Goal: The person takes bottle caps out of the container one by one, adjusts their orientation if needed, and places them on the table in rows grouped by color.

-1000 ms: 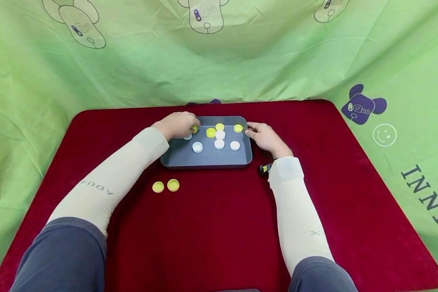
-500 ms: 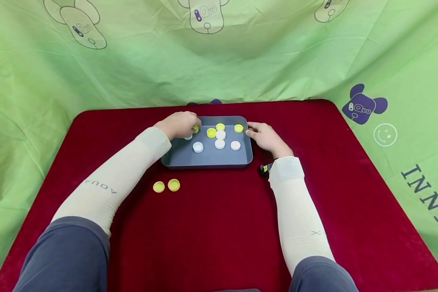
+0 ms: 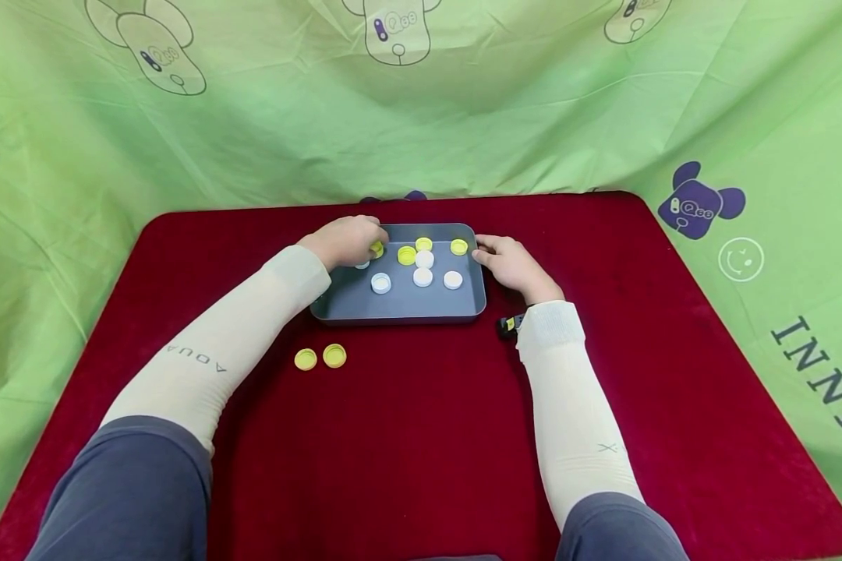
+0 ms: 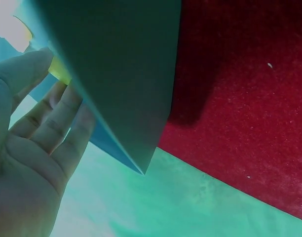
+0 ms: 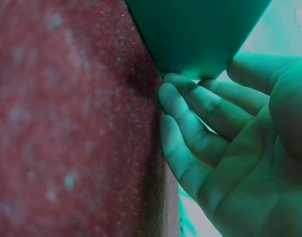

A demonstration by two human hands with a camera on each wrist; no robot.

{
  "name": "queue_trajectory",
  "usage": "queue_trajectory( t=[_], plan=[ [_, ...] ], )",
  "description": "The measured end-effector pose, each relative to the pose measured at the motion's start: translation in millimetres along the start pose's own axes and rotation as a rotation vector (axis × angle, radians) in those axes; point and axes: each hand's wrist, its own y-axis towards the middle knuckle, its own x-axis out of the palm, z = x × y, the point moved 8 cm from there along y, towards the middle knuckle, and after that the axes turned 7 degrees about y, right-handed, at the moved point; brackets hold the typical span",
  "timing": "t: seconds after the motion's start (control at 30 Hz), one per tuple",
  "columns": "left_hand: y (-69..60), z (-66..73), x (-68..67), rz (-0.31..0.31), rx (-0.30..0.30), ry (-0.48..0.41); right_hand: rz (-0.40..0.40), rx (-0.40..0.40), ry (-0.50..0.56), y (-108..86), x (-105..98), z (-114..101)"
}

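My left hand (image 3: 347, 240) reaches over the left wall of a shallow grey tray (image 3: 344, 300) and pinches a yellow bottle cap (image 3: 376, 249) between thumb and fingers. In the left wrist view this cap (image 4: 59, 70) shows partly, behind the tray wall. Just below the fingers lies a white cap (image 3: 362, 265), half covered. At the opposite end, my right hand (image 3: 511, 265) touches the tray's right back corner with loosely extended fingers. Inside the tray lie several more caps, among them a yellow one (image 3: 406, 255) and a white one (image 3: 381, 283).
On the red cloth-covered table (image 3: 393, 436), two yellow caps, the left one (image 3: 305, 359) and the right one (image 3: 334, 356), lie in front of the tray. A black device (image 3: 508, 326) sits by the right wrist. Green printed fabric (image 3: 421, 132) hangs behind the table.
My left forearm has shifted slightly to the right, while its fingers stay at the yellow cap. The right hand and the other caps stay in place.
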Motion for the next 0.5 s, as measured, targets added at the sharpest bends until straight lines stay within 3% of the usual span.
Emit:
queue_trajectory(
  t=[0.2, 0.5],
  plan=[
    [0.0, 0.1, 1.2, -0.014, -0.017, -0.007, -0.002, -0.011, -0.019, 0.2, 0.0, -0.5],
    [-0.1, 0.9, 1.4, 0.003, 0.012, 0.002, -0.006, -0.017, -0.017, 0.2, 0.2, -1.9]
  ],
)
